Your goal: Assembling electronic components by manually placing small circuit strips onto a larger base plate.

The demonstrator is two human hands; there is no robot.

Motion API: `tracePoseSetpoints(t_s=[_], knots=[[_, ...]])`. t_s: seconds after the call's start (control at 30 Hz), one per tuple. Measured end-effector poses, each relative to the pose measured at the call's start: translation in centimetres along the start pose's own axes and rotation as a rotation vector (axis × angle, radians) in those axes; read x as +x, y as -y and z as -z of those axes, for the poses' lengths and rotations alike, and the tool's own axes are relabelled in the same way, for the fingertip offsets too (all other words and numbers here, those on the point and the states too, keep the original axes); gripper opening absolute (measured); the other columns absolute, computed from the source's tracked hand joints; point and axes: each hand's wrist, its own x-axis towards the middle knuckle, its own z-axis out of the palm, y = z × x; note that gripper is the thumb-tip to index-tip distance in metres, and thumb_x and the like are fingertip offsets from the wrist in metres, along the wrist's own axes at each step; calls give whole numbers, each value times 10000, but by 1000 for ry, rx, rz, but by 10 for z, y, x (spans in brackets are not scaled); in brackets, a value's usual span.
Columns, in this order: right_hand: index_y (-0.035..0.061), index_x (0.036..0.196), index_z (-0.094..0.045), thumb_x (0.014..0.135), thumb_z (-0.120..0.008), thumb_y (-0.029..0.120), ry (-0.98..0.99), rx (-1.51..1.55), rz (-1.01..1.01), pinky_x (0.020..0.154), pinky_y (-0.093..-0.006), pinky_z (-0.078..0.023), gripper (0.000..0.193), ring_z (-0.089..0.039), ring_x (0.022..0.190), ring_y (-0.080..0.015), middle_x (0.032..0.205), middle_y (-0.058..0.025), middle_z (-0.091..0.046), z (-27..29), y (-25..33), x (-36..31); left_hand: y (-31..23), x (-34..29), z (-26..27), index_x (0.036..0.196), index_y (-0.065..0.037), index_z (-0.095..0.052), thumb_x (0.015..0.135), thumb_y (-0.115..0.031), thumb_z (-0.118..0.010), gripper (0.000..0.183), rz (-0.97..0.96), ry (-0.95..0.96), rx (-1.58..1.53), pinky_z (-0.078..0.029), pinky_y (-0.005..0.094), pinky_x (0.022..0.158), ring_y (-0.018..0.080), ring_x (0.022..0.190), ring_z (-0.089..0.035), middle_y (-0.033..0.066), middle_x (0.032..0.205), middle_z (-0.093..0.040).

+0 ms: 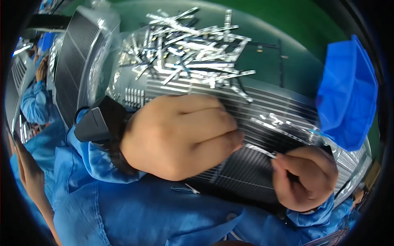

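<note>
No readable lettering or numbers anywhere

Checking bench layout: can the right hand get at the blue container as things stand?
Probably yes: the blue container sits just beyond the right hand and nothing solid seems to block the way, though that hand appears to pinch a thin strip.

Strip pile (197, 45) on surface (266, 67), behind main tray (246, 174), partly over its far edge. L hand (180, 137) & R hand (305, 178) above tray, single strip (259, 150) btwn. Bin (349, 94) far R; 2nd tray (76, 53) L of pile.
</note>
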Motion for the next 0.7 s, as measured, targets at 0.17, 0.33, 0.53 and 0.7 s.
tracePoseSetpoints(t_s=[0.17,0.33,0.53,0.7], knots=[[-10,896,-711,729,-749,-97,41,-24,-62,544,-278,-455,192,-610,586,-199,778,-131,-661,10,-6,6,3,4,-4,791,43,-730,641,-39,-802,186,-1,26,67,-504,250,481,182,574,-602,94,732,-643],[-36,935,-703,741,-737,-115,83,-123,-53,577,-282,-463,213,-612,605,-208,797,-156,-663,12,-5,6,-14,8,-7,783,40,-742,591,-67,-793,225,244,41,22,-492,249,464,192,581,-600,95,732,-637],[-56,942,-693,773,-728,-116,92,-145,11,591,-279,-468,183,-621,634,-213,803,-168,-663,13,-16,-8,-29,24,-30,756,60,-730,528,-36,-803,258,189,14,127,-496,261,428,204,555,-595,125,759,-631],[-71,943,-686,785,-730,-103,72,-194,-32,618,-283,-474,168,-624,655,-225,799,-172,-659,2,-4,8,-9,13,-19,736,74,-715,508,8,-814,257,81,-70,134,-493,263,406,206,526,-586,135,758,-621]])
